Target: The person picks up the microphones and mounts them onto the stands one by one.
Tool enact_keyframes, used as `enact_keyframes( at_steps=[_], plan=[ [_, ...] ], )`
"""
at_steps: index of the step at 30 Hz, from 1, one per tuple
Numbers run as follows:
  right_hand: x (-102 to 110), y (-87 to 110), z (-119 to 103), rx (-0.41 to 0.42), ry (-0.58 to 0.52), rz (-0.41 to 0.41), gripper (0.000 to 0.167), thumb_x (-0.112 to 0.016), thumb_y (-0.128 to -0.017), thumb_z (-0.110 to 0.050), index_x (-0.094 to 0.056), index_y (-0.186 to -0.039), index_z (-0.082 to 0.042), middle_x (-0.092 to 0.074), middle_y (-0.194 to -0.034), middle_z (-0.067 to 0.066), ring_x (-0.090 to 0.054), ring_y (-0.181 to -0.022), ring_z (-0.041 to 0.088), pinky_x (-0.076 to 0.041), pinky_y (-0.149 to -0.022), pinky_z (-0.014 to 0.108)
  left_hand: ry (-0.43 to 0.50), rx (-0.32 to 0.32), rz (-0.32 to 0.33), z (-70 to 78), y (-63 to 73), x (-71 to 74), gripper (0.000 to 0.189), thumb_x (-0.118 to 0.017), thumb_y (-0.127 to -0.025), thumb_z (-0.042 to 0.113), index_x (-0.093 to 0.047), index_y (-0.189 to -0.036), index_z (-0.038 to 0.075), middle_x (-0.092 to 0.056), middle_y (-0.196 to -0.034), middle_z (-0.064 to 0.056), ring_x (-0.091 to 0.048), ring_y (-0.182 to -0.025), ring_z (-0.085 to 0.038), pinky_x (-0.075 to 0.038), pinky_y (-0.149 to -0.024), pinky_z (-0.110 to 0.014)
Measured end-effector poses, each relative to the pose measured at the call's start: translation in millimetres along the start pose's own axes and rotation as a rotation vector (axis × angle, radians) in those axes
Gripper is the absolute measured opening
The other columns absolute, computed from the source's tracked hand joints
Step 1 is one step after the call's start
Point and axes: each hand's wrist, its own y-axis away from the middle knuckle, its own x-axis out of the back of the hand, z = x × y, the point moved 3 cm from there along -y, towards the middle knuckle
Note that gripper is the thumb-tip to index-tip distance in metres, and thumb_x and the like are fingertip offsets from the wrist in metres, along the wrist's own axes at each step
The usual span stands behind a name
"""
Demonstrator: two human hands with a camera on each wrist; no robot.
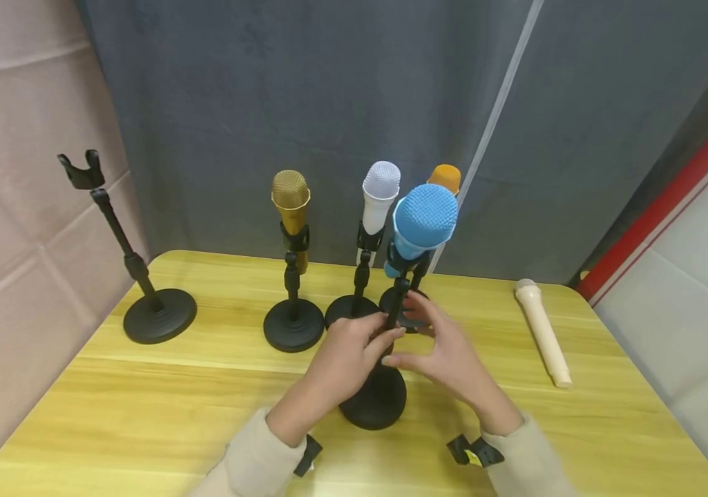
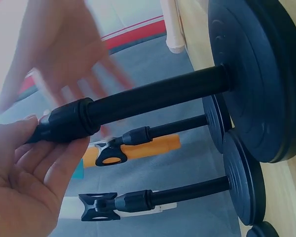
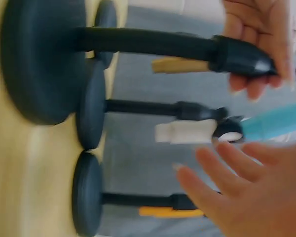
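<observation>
A blue microphone [image 1: 426,215] sits in the clip of a black desk stand [image 1: 374,402], nearest me on the table. My left hand [image 1: 342,355] grips this stand's pole at the collar, thumb and fingers around it in the left wrist view. Beside the pole, my right hand [image 1: 447,352] has its fingers spread; the right wrist view shows it apart from the stand, holding nothing. Just behind stand a white microphone [image 1: 381,190] and an orange microphone [image 1: 445,177], each on its own black stand. The orange one is partly hidden by the blue head.
Left of these, a gold microphone [image 1: 291,200] stands on a black stand. An unoccupied black stand [image 1: 159,315] is at the table's far left. On the right a cream microphone [image 1: 543,333] lies on the wooden table [image 1: 204,414]. A grey curtain [image 1: 266,90] hangs behind.
</observation>
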Motion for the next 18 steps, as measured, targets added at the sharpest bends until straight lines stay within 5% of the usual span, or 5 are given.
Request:
enact_keyframes(
  at_steps=[7, 18],
  plan=[
    [-26.5, 11.7, 16.6, -0.029, 0.112, -0.316, 0.111, -0.088, -0.071, -0.055, -0.033, -0.159, -0.016, -0.041, -0.161, 0.007, -0.044, -0.146, 0.034, -0.042, -0.115, 0.058, 0.119, 0.073, -0.030, -5.7, -0.2, 2.9, 0.018, -0.064, -0.100, 0.029, -0.075, -0.105, 0.016, -0.079, -0.099, 0.001, -0.076, -0.090, -0.011, -0.061, -0.078, -0.024],
    [-50.4, 20.1, 22.0, -0.015, 0.106, -0.421, 0.107, -0.091, -0.071, -0.046, -0.038, -0.156, -0.009, -0.047, -0.156, 0.008, -0.052, -0.137, 0.024, -0.044, -0.113, 0.052, 0.142, 0.115, -0.190, -11.0, -1.4, 1.5, 0.016, -0.070, -0.096, 0.023, -0.075, -0.110, 0.017, -0.078, -0.106, 0.003, -0.075, -0.101, -0.011, -0.060, -0.093, -0.034]
  ],
)
